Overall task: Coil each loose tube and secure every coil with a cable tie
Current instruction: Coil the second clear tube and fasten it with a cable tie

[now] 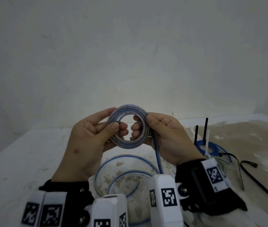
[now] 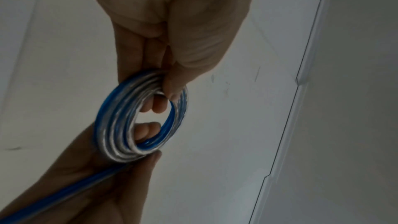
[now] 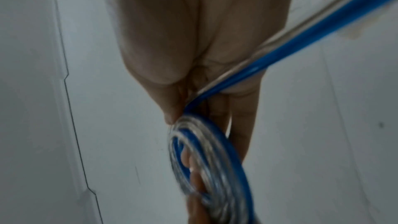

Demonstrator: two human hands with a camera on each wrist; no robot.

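Observation:
A tight coil (image 1: 127, 126) of clear tube with a blue stripe is held up in front of me above the table. My left hand (image 1: 94, 133) pinches its left side, thumb in front and fingers through the hole. My right hand (image 1: 161, 133) pinches its right side the same way. The coil (image 2: 140, 122) shows edge-on in the left wrist view, and blurred as the coil (image 3: 206, 159) in the right wrist view. The tube's loose tail (image 1: 157, 154) drops from the right hand to wide loops (image 1: 123, 174) lying on the table.
A second blue tube coil (image 1: 212, 149) lies on the table (image 1: 31, 153) at the right with a white cable tie (image 1: 207, 145) and black ties (image 1: 204, 130) standing from it. More black cable ties (image 1: 251, 174) lie loose further right. A plain wall rises behind.

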